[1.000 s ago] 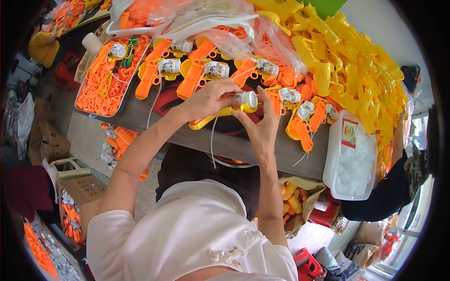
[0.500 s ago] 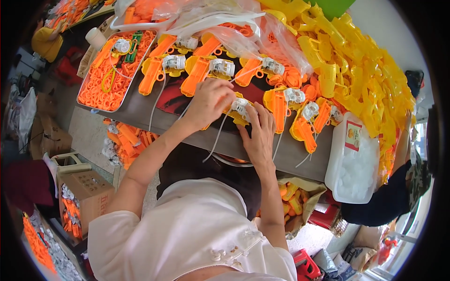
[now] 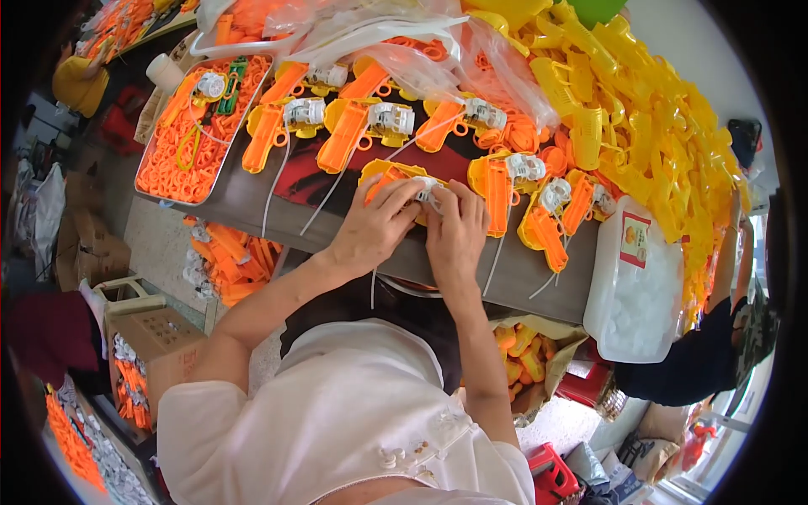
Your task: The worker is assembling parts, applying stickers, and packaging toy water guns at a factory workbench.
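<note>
Left hand, right hand: both grips clamped on toy, desk's near side; white box right.

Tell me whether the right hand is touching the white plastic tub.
Apart: the head view shows grey tabletop plainly between the right hand and the white plastic tub.

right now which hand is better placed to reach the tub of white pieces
Probably the right hand: it is nearer the tub, which stands off to that side, while the left hand is farther across. Both are busy at the orange and yellow toy.
</note>
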Available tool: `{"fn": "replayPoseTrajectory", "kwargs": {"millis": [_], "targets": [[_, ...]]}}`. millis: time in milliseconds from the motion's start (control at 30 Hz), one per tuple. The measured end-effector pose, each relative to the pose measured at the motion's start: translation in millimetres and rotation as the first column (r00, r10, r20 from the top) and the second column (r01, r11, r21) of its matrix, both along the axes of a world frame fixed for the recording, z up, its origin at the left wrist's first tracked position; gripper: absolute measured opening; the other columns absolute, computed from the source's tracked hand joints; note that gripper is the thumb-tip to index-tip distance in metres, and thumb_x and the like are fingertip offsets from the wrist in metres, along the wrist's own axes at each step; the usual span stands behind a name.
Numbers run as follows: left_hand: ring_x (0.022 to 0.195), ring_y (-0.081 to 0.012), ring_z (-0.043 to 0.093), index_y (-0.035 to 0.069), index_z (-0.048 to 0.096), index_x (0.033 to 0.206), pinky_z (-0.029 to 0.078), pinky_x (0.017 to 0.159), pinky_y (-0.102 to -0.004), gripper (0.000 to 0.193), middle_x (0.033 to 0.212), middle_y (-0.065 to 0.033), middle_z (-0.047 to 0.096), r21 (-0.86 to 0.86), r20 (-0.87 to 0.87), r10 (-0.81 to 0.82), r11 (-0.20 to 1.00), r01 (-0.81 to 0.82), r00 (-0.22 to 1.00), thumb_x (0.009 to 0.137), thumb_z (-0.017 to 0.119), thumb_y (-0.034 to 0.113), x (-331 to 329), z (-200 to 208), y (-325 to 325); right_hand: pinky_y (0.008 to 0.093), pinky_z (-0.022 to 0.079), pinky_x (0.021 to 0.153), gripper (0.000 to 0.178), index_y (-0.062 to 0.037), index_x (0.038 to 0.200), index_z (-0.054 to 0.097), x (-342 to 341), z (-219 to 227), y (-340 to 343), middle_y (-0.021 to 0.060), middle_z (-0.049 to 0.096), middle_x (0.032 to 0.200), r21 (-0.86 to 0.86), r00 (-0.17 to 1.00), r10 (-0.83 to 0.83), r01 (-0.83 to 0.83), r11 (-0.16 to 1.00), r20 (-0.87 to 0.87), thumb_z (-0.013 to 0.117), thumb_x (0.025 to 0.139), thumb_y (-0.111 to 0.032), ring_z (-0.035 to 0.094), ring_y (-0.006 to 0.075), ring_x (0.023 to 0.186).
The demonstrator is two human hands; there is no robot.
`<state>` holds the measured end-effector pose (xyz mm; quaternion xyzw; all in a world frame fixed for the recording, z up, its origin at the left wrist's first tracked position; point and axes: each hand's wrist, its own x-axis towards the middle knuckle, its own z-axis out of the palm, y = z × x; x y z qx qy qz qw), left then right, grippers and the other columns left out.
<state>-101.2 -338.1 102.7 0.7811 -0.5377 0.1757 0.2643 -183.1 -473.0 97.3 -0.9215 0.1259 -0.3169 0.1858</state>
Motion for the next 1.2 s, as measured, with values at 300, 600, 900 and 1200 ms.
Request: {"fn": "replayPoseTrajectory", "kwargs": {"millis": [300,600,900,1200], "targets": [[0.113,-0.0248,0.056,0.006,0.065,0.111,0.039,0.101,-0.0432,0.037,0.119,-0.0082,0.060,-0.032,-0.021,-0.134,0.991,0.133,0.991,0.074,0.068,0.004,25.6,6.2,-3.3,0.0439,0.044,0.091,0.038,-0.0072,0.112,0.060,-0.7,-18.5,5.4,0.0148,0.056,0.118,0.058,0.993,0.016,-0.023,0.998,0.119,0.069,0.076,0.000,0.054,0.0344,0.108],[0.121,-0.0269,0.051,0.005,0.064,0.116,0.033,0.107,-0.0476,0.037,0.127,-0.0091,0.058,0.020,-0.007,-0.083,0.996,0.083,0.996,0.080,0.069,0.010,15.5,8.2,-3.0,0.0436,0.042,0.097,0.040,-0.0070,0.116,0.057,-25.5,11.8,-16.3,0.0173,0.050,0.130,0.217,0.997,0.031,-0.046,0.975,0.071,0.072,0.078,-0.006,0.050,0.0365,0.117],[0.130,-0.0313,0.043,0.006,0.059,0.126,0.038,0.104,-0.0451,0.048,0.135,-0.0106,0.052,0.010,-0.101,-0.038,0.999,0.040,0.994,0.080,0.070,0.011,5.4,-1.1,-6.7,0.0406,0.044,0.088,0.021,-0.0020,0.107,0.063,-5.5,35.2,-134.0,0.0124,0.064,0.107,0.008,0.997,-0.063,0.063,0.998,0.034,0.064,0.087,-0.010,0.056,0.0333,0.102],[0.129,-0.0318,0.043,0.007,0.057,0.126,0.039,0.101,-0.0433,0.047,0.137,-0.0107,0.049,0.050,-0.069,-0.028,0.998,0.032,0.997,0.082,0.069,0.016,4.5,1.7,-3.1,0.0398,0.050,0.076,0.019,-0.0007,0.105,0.064,68.9,46.8,-121.3,0.0166,0.066,0.096,0.035,0.978,0.210,-0.210,0.977,0.013,0.063,0.088,-0.009,0.064,0.0340,0.088]]}}
